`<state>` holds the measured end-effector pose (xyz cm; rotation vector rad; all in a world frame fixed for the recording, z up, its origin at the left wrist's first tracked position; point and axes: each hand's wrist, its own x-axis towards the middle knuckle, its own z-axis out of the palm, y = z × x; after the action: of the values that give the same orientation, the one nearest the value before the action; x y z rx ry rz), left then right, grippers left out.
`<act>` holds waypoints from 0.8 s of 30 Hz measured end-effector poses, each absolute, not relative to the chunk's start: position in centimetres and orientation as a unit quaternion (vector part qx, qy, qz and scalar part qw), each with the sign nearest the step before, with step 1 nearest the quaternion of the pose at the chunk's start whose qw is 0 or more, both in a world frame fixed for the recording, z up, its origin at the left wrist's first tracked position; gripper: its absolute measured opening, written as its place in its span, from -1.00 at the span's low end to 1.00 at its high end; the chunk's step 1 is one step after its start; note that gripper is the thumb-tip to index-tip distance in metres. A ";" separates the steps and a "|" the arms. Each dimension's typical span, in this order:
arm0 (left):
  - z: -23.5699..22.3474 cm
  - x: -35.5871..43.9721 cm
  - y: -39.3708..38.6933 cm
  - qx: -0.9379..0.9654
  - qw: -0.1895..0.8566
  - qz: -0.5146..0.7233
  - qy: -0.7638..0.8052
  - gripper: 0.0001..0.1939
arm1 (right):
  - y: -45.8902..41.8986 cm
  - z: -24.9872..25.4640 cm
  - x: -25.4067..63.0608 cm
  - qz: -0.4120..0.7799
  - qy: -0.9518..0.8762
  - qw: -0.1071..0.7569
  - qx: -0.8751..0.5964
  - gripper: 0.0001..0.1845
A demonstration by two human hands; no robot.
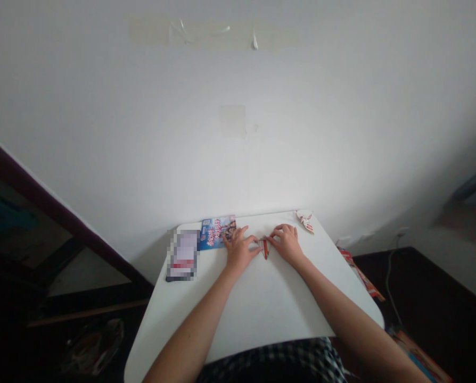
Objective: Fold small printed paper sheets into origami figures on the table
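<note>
A small folded piece of paper [265, 249], red and whitish, is between my two hands, low over the white table [270, 303]. My left hand [240, 250] pinches its left edge between thumb and forefinger, with the other fingers raised. On the other side my right hand [286, 242] has its fingertips closed on the paper's upper right edge. A blue printed leaflet [214, 234] with pink lettering lies just beyond my left hand, which covers its lower right corner. Farther right, near the wall, rests a crumpled or folded white and red paper piece [305, 221].
A phone-like object [184, 255], blurred out, lies at the table's left edge. The wall [238, 170] with tape marks rises directly behind the table. To the right, colourful printed papers [360, 274] are below table height, and a cable [388, 282] hangs by the wall.
</note>
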<state>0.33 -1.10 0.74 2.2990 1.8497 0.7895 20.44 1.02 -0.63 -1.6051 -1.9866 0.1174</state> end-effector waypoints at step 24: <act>1.0 0.3 -1.2 0.746 0.072 0.249 0.613 -0.69 | 0.6 -0.5 20.7 0.046 -0.774 0.274 -0.569 -0.76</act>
<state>0.30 -1.19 1.03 2.2421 1.8424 0.7492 20.74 0.58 -0.50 -1.5298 -2.0826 0.1236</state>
